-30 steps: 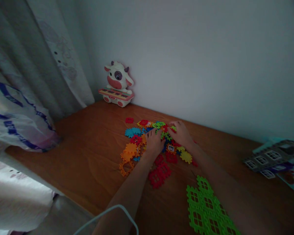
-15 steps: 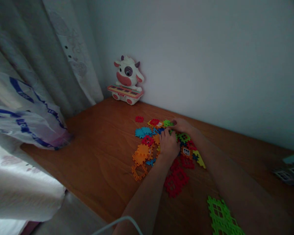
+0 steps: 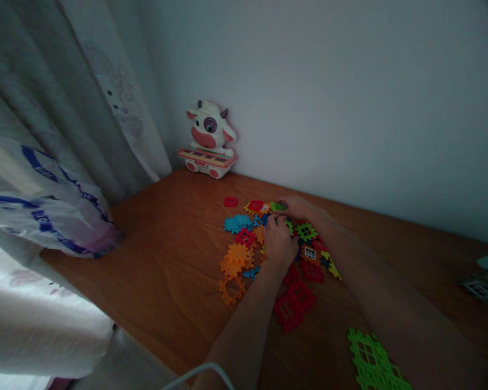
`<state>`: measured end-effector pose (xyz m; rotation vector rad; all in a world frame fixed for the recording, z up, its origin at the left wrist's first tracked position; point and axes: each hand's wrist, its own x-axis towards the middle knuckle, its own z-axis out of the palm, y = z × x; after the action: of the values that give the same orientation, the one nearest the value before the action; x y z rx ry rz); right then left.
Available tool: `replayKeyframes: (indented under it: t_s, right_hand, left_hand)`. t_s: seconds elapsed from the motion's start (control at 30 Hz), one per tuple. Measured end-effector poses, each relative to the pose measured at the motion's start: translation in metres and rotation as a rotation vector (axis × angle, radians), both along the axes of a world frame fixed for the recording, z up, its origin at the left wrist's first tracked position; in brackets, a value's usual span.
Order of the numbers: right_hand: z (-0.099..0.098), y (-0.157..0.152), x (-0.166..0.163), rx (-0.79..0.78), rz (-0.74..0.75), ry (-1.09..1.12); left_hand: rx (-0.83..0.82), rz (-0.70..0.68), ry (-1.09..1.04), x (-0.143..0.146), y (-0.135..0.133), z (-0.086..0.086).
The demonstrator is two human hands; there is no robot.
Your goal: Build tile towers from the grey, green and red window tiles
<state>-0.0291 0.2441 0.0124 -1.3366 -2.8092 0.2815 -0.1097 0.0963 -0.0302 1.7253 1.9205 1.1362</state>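
Observation:
Colourful notched plastic building tiles lie in a loose pile under and around both hands. My left hand (image 3: 280,238) is closed over the middle of the pile with its fingers curled down. What its fingers hold is hidden. Just beyond it, my right hand (image 3: 300,207) reaches in from the right, its fingertips at a green tile (image 3: 278,206) on the far side. Near my left hand are orange tiles (image 3: 236,258), a light blue tile (image 3: 238,222) and red tiles (image 3: 294,304). Under my right forearm sits a green window tile (image 3: 306,232) beside an orange tile with a white window (image 3: 310,253).
A cow-shaped toy keyboard (image 3: 207,141) stands against the wall at the back. On the left, a plastic bag (image 3: 61,206) rests at the table edge by the curtain (image 3: 117,97). Joined green tiles (image 3: 368,357) lie near front right, and a grey windowed piece (image 3: 486,284) far right.
The view has tipped slightly, so everything sits a little lower. My right hand's fingers have shifted slightly left onto the green tile. My left hand stays over the pile.

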Motion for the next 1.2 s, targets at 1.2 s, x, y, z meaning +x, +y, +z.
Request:
replayKeyframes:
  t_s: [1.2]
  right_hand:
    - [0.041,-0.012,0.145,0.131,-0.380,-0.034]
  left_hand:
    - [0.308,-0.208,0.059,0.002,0.006,-0.008]
